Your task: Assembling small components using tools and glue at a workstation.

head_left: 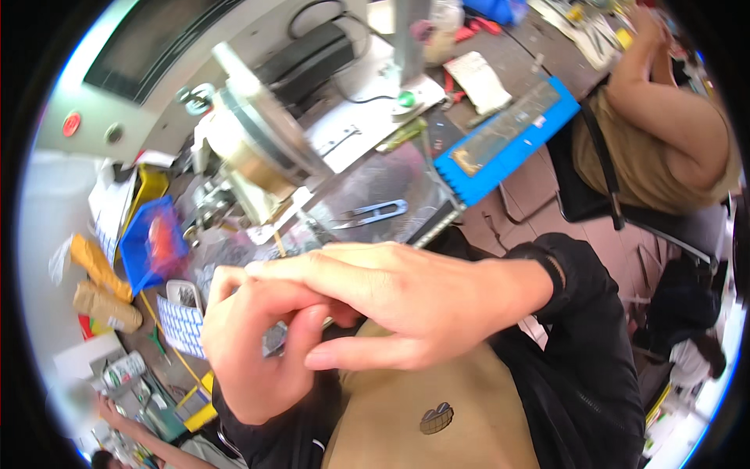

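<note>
In front of my chest the two hands meet, with my right hand (406,301) laid across the fingers of my left hand (254,348). The left one is curled, its thumb bent and its fingertips hidden; whatever it may hold does not show. Stretched-out fingers of the right hand reach over the left knuckles, and its thumb points to the left thumb, apart from its index finger. Beyond them a pair of thread snips (383,211) with blue handles lies on the grey work surface (402,176).
A bench machine with a round wheel (262,137) stands behind the hands. A long blue tray (488,168) sits at the right edge of the bench. To the left are a blue bin (134,242) and a blue-and-white patterned container (180,324). Another person (656,141) sits at right.
</note>
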{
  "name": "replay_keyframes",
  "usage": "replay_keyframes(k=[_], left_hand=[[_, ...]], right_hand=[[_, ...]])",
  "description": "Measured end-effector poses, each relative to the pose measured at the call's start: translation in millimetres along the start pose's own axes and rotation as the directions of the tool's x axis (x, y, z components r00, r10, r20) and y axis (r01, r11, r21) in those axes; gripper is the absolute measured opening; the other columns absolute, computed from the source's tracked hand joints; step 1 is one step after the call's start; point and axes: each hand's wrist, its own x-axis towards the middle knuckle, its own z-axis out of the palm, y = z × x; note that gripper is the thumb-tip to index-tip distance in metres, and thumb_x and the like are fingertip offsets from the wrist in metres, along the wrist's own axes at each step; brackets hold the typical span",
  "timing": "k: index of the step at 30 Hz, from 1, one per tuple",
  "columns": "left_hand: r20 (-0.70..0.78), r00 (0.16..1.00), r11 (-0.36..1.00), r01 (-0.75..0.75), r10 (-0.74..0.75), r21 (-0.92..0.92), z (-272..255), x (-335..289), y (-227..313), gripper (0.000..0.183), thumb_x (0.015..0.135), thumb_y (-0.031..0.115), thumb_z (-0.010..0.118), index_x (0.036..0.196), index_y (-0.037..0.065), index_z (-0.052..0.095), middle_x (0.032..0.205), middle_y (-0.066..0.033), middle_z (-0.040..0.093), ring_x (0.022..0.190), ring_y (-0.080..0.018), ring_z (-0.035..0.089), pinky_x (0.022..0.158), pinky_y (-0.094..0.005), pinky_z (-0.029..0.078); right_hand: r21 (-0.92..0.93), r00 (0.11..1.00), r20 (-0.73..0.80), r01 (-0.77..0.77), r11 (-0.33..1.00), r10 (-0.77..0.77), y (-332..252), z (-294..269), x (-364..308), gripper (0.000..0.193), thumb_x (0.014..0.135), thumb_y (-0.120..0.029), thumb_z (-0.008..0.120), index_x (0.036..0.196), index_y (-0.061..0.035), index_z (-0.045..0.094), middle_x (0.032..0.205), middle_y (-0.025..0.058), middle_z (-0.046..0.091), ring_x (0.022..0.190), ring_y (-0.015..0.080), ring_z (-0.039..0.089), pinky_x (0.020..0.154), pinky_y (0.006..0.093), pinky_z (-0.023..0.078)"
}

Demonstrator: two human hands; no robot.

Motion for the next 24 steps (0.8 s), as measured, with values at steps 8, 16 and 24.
replay_keyframes(k=[8,16,24], left_hand=[[-0.004,1.000,0.999,-0.016,0.016,0.033,-24,3,-21,0.014,0.078,0.002,0.076,0.087,0.010,0.068,0.076,0.0027,0.069,0.056,-0.0108,0.058,0.065,-0.0293,0.035],[-0.080,0.996,0.999,0.032,-0.030,0.026,-38,9,-42,0.012,0.080,0.003,0.074,0.090,0.008,0.069,0.076,-0.0009,0.068,0.062,-0.0149,0.059,0.067,-0.0304,0.039],[-0.205,0.978,1.000,-0.028,0.027,0.000,-54,15,-71,0.026,0.102,0.020,0.046,0.101,-0.003,0.060,0.103,-0.0165,0.062,0.104,-0.0288,0.057,0.097,-0.0399,0.041]], right_hand=[[-0.170,0.988,-0.110,-0.123,0.978,0.105,3,0,7,0.032,0.089,-0.008,0.073,0.117,-0.0034,0.059,0.085,0.0073,0.068,0.061,0.0188,0.068,0.053,0.0287,0.050],[-0.412,0.829,-0.559,-0.311,0.857,0.032,30,-74,32,0.008,0.095,-0.007,0.068,0.097,0.0009,0.067,0.058,-0.0106,0.043,0.053,-0.0026,0.031,0.048,0.0201,0.020],[-0.210,0.911,-0.286,-0.361,0.909,0.296,75,-99,67,0.008,0.094,-0.006,0.066,0.097,0.0012,0.066,0.056,-0.0128,0.035,0.052,-0.0022,0.025,0.048,0.0221,0.018]])
